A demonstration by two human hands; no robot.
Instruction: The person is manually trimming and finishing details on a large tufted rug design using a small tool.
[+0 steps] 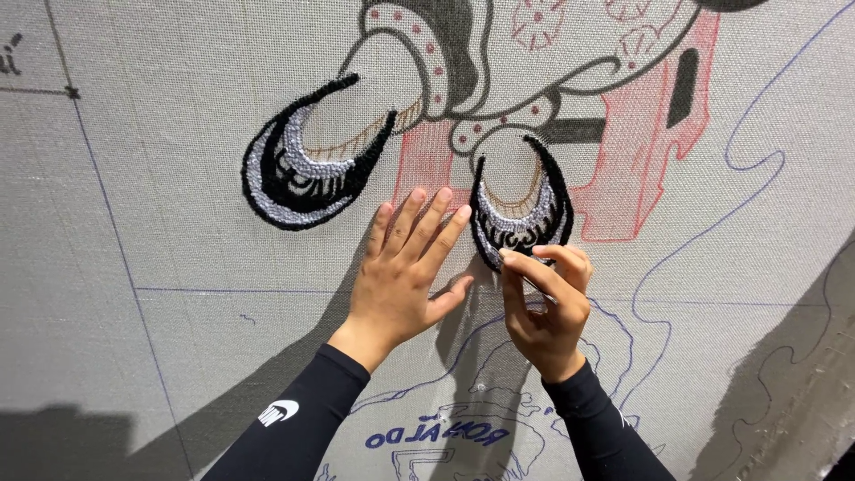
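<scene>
Tuft patch just above right hand fingers pinching thin tool; left hand flat.

No packages, signs or screens show. The only label-like marks are these: a small white logo sits on the black sleeve of the left forearm, near the bottom edge of the view. On the grey cloth, a short line of blue hand-drawn lettering lies low in the middle, between the two sleeves, inside a blue outline drawing. A bit of dark lettering shows at the upper left edge, cut off by the frame, just above a thin ruled line.
</scene>
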